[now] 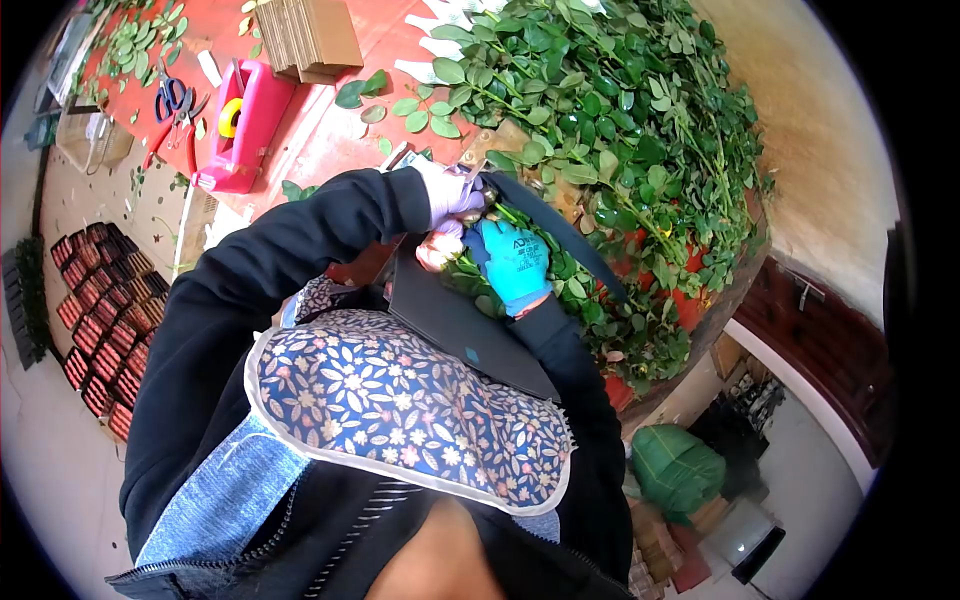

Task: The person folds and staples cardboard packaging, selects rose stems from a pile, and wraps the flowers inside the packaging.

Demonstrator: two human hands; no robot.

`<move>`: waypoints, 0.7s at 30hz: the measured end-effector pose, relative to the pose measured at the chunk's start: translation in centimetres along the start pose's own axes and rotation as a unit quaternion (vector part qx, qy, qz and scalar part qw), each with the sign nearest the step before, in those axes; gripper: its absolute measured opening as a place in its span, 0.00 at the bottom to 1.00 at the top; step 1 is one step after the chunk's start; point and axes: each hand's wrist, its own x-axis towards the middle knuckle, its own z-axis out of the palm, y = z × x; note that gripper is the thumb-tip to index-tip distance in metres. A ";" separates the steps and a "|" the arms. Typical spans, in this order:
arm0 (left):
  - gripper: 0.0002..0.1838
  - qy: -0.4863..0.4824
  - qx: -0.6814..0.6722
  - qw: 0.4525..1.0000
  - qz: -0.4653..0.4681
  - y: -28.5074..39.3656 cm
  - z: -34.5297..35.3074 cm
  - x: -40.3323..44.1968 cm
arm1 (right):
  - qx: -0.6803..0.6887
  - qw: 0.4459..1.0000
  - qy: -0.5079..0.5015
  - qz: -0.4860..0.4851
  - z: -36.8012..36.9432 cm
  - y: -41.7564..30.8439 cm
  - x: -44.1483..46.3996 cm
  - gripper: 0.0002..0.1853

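Note:
My left hand (455, 195), in a thin lavender glove, is closed at the near edge of the red table. Its fingertips are close to a pale pink rose (436, 251); what they grip is hidden. Beside it, my right hand (515, 262) wears a blue coated work glove, fingers curled over the rose's stem, with leaves showing on either side. A black flat panel (450, 325) lies under the hands against my floral apron (400, 400). Beyond the hands, a dark curved strip (560, 235) runs toward the foliage, starting near a wooden block with metal (495, 145).
A large heap of leafy rose stems (620, 130) covers the table's right side. On the left are a pink tape dispenser (245, 130), red-handled pruners (180, 130), dark-handled scissors (172, 98) and stacked cardboard (308, 38). A green bundle (677, 468) sits at lower right.

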 end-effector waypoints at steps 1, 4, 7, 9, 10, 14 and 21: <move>0.10 -0.028 0.015 0.999 0.005 0.1 -0.2 -0.2 | 0.009 1.000 0.003 0.001 0.2 0.2 0.0 0.13; 0.09 0.029 -0.011 0.999 0.015 1.3 -1.5 -0.8 | 0.035 0.999 0.001 0.007 0.4 0.4 0.0 0.14; 0.10 0.027 -0.016 0.999 -0.011 1.9 -1.7 -0.6 | 0.039 0.999 -0.002 0.020 -1.2 -0.5 -0.1 0.14; 0.10 0.009 -0.013 0.999 -0.033 1.6 -1.4 -0.4 | 0.029 0.999 0.000 0.017 -1.9 -0.9 -0.8 0.14; 0.08 -0.018 -0.031 0.998 -0.052 1.6 -1.6 -0.3 | 0.043 0.999 -0.009 -0.010 -2.3 -1.0 -1.5 0.15; 0.10 -0.010 0.018 0.999 -0.027 1.1 -0.9 0.0 | 0.009 0.992 -0.106 -0.063 -1.0 -1.2 -1.9 0.10; 0.11 0.033 0.038 0.998 0.045 0.9 -1.4 -0.2 | -0.036 0.984 -0.124 -0.121 -0.9 -1.2 -0.8 0.07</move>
